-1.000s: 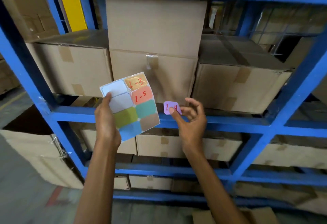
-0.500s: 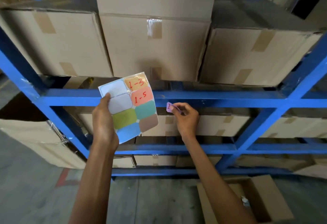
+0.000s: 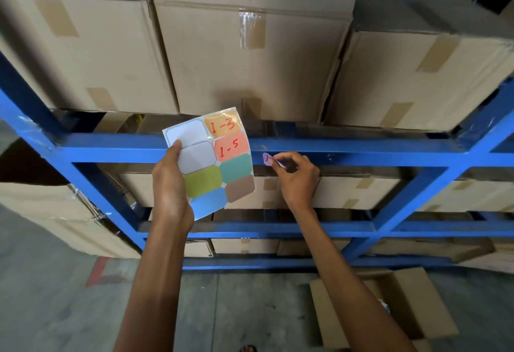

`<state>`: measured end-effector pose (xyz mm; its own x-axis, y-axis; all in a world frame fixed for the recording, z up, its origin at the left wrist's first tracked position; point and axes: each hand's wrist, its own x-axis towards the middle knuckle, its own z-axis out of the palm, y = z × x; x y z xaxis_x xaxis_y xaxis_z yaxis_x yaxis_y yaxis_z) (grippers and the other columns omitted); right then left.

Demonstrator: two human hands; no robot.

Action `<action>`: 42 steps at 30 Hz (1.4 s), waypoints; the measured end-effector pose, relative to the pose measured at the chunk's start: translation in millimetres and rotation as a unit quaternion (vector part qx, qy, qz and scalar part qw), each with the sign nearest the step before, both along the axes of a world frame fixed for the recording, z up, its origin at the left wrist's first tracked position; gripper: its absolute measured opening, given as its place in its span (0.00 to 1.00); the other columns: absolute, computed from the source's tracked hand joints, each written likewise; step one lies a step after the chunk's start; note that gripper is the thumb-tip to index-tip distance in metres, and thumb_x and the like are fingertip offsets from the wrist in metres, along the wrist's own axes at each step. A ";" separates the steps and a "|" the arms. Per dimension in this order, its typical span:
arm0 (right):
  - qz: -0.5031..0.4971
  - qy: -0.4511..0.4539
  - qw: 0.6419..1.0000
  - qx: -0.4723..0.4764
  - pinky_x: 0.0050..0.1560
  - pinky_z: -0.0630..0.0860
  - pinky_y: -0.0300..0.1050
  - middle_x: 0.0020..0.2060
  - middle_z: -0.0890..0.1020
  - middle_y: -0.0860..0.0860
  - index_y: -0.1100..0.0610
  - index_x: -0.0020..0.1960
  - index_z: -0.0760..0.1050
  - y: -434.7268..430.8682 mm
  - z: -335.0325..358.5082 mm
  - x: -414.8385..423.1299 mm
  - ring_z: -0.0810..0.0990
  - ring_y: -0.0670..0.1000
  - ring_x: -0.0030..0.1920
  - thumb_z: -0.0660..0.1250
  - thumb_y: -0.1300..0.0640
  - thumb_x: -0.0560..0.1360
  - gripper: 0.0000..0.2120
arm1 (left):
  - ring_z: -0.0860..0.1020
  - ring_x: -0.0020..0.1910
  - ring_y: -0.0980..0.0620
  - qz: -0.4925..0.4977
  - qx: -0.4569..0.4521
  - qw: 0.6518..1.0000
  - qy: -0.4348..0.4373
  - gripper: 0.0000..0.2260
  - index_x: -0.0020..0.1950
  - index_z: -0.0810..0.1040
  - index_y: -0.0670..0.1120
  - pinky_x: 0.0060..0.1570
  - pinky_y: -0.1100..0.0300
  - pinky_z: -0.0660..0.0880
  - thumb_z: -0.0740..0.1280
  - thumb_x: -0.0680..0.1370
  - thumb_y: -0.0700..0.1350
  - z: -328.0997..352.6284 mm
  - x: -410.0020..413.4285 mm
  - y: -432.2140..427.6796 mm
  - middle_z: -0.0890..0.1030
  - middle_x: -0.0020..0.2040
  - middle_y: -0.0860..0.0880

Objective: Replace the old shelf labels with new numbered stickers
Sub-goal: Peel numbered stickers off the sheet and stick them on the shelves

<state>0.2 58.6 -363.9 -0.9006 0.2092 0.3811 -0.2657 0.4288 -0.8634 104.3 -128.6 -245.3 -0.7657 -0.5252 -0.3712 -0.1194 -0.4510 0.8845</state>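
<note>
purple sticker (image 3: 268,159), pinched by right hand (image 3: 299,177), long axis along blue beam (image 3: 361,151)

Blue steel rack (image 3: 361,154) loaded with taped cardboard cartons (image 3: 250,59), standing on a grey concrete floor (image 3: 55,310).
Three large cartons sit above the fingers (image 3: 292,160); flatter cartons fill the tiers below them; an open carton (image 3: 417,296) lies on the floor, lower right.

Counted are two hands (image 3: 170,184) (image 3: 299,182), one sticker sheet (image 3: 185,133), six coloured stickers (image 3: 236,168) on it, one purple sticker (image 3: 267,159), and three large cardboard boxes (image 3: 250,53).
</note>
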 end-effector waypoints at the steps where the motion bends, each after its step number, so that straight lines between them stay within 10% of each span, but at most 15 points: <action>1: -0.004 0.001 1.000 -0.001 0.42 0.73 0.24 0.44 0.86 0.46 0.52 0.47 0.85 -0.4 -0.1 0.4 0.80 0.39 0.45 0.78 0.54 0.72 0.05 | 0.83 0.60 0.37 -0.001 0.001 1.000 0.001 0.12 0.52 0.83 0.53 0.65 0.36 0.77 0.65 0.81 0.58 0.3 -0.5 0.3 0.87 0.56 0.44; 7: -0.023 0.021 1.000 -0.001 0.42 0.74 0.27 0.42 0.85 0.45 0.54 0.46 0.86 -4.8 5.3 3.7 0.79 0.38 0.41 0.79 0.53 0.71 0.06 | 0.82 0.62 0.36 0.000 0.011 1.000 0.003 0.11 0.52 0.82 0.52 0.67 0.34 0.74 0.65 0.81 0.57 5.3 -1.8 1.4 0.86 0.60 0.42; 16: -0.052 -0.005 0.998 -0.020 0.50 0.80 0.59 0.43 0.87 0.50 0.56 0.48 0.86 -11.0 6.7 9.0 0.83 0.51 0.45 0.79 0.54 0.72 0.07 | 0.82 0.63 0.37 0.003 0.013 1.000 0.014 0.11 0.57 0.81 0.52 0.67 0.33 0.74 0.64 0.82 0.56 8.9 -3.3 2.3 0.85 0.61 0.42; 42: -0.120 -0.019 0.992 0.031 0.54 0.74 0.49 0.39 0.82 0.51 0.57 0.44 0.77 -8.2 10.7 9.7 0.79 0.51 0.41 0.79 0.47 0.70 0.17 | 0.82 0.62 0.36 -0.003 -0.009 1.000 0.028 0.11 0.52 0.82 0.51 0.66 0.35 0.75 0.64 0.82 0.55 6.5 -6.7 2.5 0.85 0.61 0.41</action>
